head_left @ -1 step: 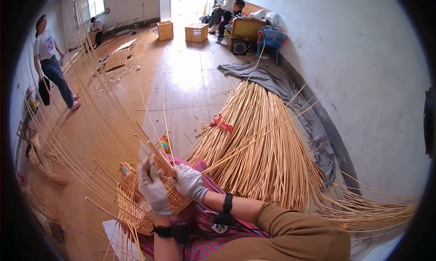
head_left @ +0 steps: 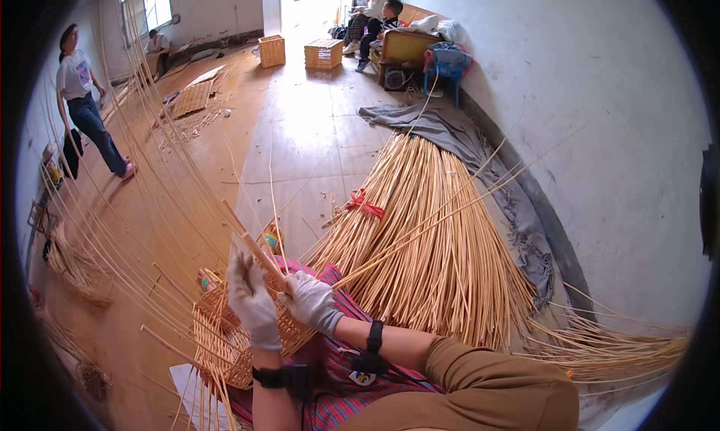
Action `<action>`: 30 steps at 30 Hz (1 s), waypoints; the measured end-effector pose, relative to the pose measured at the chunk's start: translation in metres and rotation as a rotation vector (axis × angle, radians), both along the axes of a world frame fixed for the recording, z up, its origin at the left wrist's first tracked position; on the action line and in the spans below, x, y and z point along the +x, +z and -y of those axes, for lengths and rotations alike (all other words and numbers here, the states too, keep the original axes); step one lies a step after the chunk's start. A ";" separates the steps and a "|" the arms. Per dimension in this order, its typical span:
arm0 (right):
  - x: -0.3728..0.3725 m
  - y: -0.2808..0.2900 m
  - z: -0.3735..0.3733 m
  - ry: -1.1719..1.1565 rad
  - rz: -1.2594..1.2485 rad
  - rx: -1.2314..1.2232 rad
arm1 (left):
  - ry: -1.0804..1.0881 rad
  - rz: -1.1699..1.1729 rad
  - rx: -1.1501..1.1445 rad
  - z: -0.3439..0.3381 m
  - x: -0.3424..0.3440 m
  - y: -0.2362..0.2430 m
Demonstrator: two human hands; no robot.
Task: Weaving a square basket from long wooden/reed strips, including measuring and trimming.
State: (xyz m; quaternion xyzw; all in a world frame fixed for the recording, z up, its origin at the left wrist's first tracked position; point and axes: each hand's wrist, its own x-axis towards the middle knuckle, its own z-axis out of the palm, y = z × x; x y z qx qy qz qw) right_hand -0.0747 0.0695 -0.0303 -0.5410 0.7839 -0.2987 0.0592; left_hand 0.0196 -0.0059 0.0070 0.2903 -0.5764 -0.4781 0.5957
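Note:
A partly woven wicker basket [head_left: 221, 339] rests on my lap, on a red and blue striped cloth [head_left: 328, 390]. Long thin canes [head_left: 161, 93] rise from it to the upper left. My right hand [head_left: 311, 302], in a whitish glove, is closed round the lower end of a thick peeled stick [head_left: 259, 252] at the basket's edge. Beside that stick is my gloved left hand [head_left: 253, 302], its fingers pointing up and partly stretched; I see nothing held in them. Two thin canes run from near my right hand over to the right.
A large bundle of peeled canes [head_left: 427, 236], with a red tie [head_left: 365, 204], lies ahead on the right beside a grey cloth [head_left: 420, 120]. More canes [head_left: 615, 352] lie at right. A person [head_left: 86, 93] stands at left; others sit farther back near two square baskets [head_left: 324, 54].
My left hand's fingers have straightened upward from a more curled shape. The thin canes around the stick have shifted slightly. My right hand stays in place.

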 end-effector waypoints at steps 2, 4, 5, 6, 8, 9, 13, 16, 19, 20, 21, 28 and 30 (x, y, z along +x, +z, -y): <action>0.003 -0.005 0.001 -0.052 -0.014 -0.016 | -0.246 0.032 0.298 0.011 -0.023 0.020; 0.003 -0.007 0.003 -0.070 -0.026 -0.066 | -0.383 0.040 0.316 0.009 -0.033 0.027; 0.002 -0.007 0.004 -0.088 -0.020 -0.058 | -0.379 0.052 0.221 0.000 -0.028 0.026; 0.000 -0.007 0.006 -0.099 -0.008 -0.023 | -0.383 0.094 0.162 -0.009 -0.024 0.021; -0.003 -0.006 0.007 -0.114 0.031 0.016 | -0.269 0.456 -0.031 -0.037 0.014 0.005; -0.005 -0.005 0.005 -0.081 0.040 0.026 | -0.294 0.426 -0.016 -0.054 0.039 -0.006; -0.005 0.001 -0.002 -0.058 -0.045 -0.167 | -0.305 0.414 0.444 -0.099 0.164 -0.061; -0.001 0.005 -0.008 -0.009 -0.033 -0.220 | -0.082 0.417 1.031 -0.103 0.257 -0.106; 0.003 0.010 -0.012 -0.009 -0.044 -0.288 | 0.261 0.599 0.941 -0.092 0.298 -0.151; 0.004 0.012 -0.013 -0.016 -0.049 -0.295 | 0.295 0.617 0.896 -0.088 0.303 -0.161; 0.004 0.015 -0.012 -0.007 -0.031 -0.277 | 0.316 0.635 0.847 -0.085 0.304 -0.170; 0.002 0.016 -0.006 0.004 -0.023 -0.306 | 0.393 0.656 0.718 -0.079 0.285 -0.183; 0.001 0.012 -0.004 0.008 -0.031 -0.324 | 0.419 0.662 0.700 -0.080 0.284 -0.183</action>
